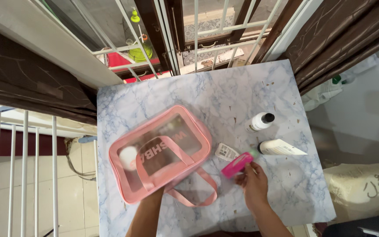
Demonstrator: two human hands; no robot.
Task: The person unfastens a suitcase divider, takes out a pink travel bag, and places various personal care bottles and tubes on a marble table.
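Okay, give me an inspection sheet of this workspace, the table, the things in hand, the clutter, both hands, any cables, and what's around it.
Surface: marble-patterned table top, with small brown specks.
Things in hand: pink wash bag with see-through panel lies flat, a round white item inside; pink bottle lies tilted beside it.
Clutter: white bottle with black cap, white tube and small white packet, all lying on the table.
Hands: left hand is mostly hidden at the bag's near edge, grip unclear; right hand holds the pink bottle by its near end.
Cables: dark cord on the tiled floor to the left.
Surroundings: white window bars, brown curtains, white railing.
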